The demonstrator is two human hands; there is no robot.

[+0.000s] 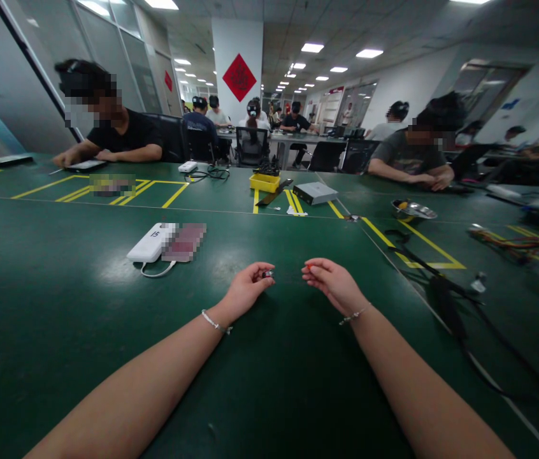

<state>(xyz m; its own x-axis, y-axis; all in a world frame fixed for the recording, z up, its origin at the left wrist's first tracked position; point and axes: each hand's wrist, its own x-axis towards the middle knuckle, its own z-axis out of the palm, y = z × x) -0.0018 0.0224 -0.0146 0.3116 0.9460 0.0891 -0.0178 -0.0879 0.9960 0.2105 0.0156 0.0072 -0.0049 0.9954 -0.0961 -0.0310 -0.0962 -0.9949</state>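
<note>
Just above the green table (269, 370), my left hand (246, 287) pinches a small shiny silver-and-dark piece (268, 274) between thumb and fingers. Its exact kind is too small to tell. Across a narrow gap, my right hand (337, 285) has its fingertips closed on a tiny orange-red piece (308, 266), mostly hidden by the fingers. The two pieces are apart. A silver bracelet circles each wrist.
To the left lie a white power bank (151, 242) and a blurred-out flat object joined by a cable. Black cables (446, 306) run along the right. Further back are a yellow bin (264, 183), a grey box (316, 192) and a metal dish (413, 208). Co-workers sit opposite.
</note>
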